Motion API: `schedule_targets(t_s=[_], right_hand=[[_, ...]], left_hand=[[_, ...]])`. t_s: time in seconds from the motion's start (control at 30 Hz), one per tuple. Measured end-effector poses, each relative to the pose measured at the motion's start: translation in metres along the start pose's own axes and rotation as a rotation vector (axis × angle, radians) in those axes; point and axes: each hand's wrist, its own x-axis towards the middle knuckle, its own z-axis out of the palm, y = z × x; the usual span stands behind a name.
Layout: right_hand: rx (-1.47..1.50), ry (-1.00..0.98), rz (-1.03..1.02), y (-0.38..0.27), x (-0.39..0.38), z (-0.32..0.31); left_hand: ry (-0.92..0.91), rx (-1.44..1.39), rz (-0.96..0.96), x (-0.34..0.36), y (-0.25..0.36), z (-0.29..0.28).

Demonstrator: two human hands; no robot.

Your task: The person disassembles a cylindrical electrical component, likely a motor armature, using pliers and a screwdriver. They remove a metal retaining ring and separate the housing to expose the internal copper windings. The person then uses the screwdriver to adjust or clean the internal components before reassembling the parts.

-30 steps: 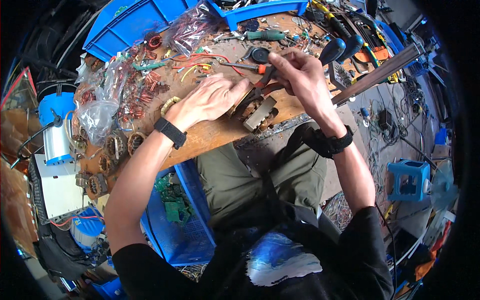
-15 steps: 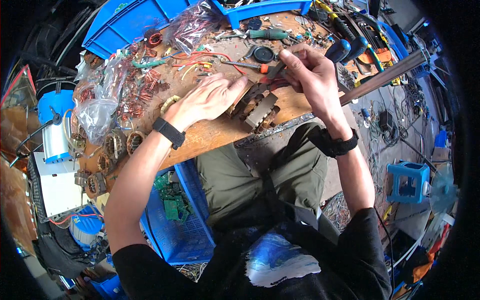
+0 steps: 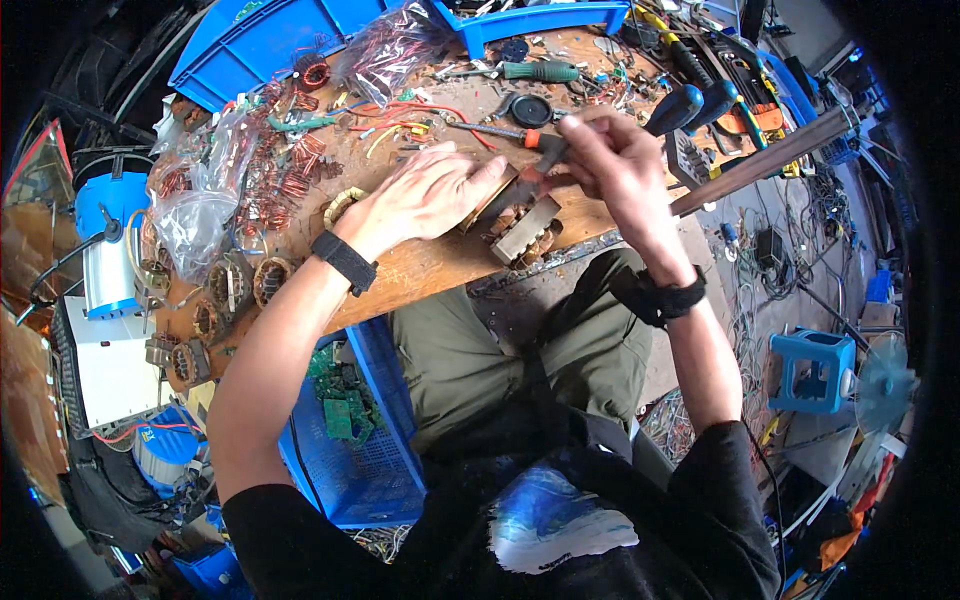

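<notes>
The bench (image 3: 425, 262) is bare wood, scuffed and rough, and on it the core (image 3: 527, 232) looks like dull grey metal, while the coils (image 3: 308, 155) have a coppery shine. The bag (image 3: 195, 222) is crinkled, glossy clear plastic; the crate (image 3: 350, 485), smooth blue plastic. Trousers (image 3: 455, 345), shirt (image 3: 420, 545) and wristband (image 3: 343, 262) are matt cloth.

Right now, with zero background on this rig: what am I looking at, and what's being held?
There's no machine: a person works bare-handed, seen from a head-worn fisheye camera looking down, so straight edges bend. On the wooden bench lie copper coils, a clear plastic bag and a green-handled screwdriver. The left hand is beside a blocky metal part; whether it grips anything is unclear. The right hand seems to hold a dark object, too blurred to identify.
</notes>
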Motion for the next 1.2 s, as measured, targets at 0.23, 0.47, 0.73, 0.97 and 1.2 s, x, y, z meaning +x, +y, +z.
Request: schedule_targets(t_s=[0.23, 0.47, 0.73, 0.97, 1.2], right_hand=[[0.300, -0.105, 0.023, -0.012, -0.004, 0.000], [-0.015, -0.013, -0.099, 0.003, 0.000, 0.010], [-0.009, 0.044, -0.063, 0.002, 0.001, 0.010], [0.009, -0.010, -0.046, -0.014, 0.002, 0.013], [0.065, -0.096, -0.030, -0.020, -0.002, 0.004]], left_hand=[[0.218, 0.061, 0.216, 0.004, -0.023, 0.020], [0.187, 0.080, 0.186, 0.011, -0.021, 0.018], [0.067, -0.048, 0.003, 0.010, -0.006, 0.005], [0.289, -0.031, 0.199, 0.007, -0.018, 0.015], [0.393, 0.000, 0.252, 0.014, -0.032, 0.030]])
